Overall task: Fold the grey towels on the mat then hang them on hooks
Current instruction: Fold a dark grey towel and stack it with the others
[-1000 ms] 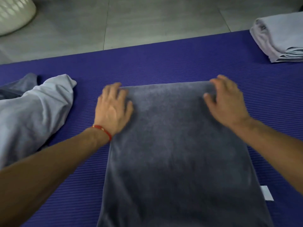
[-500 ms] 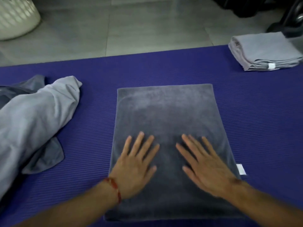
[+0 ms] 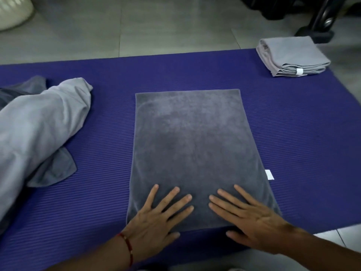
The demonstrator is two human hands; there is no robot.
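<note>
- Grey towel (image 3: 195,149) lay flat mid-mat (image 3: 293,133), folded.
- Left hand (image 3: 156,222), right hand (image 3: 252,222) pressed its near edge, fingers straight and spread.
- Folded stack (image 3: 291,55) far right; loose pile (image 3: 39,124) left.
- White basket (image 3: 13,10) far left, contents unseen.

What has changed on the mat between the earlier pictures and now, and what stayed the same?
Both hands slid from the far corners of the dark grey towel down toward its near edge. The left hand and right hand now lie flat there, fingers spread, gripping nothing. The towel stayed flat on the purple mat. The crumpled light grey towels and the folded stack kept their places.
</note>
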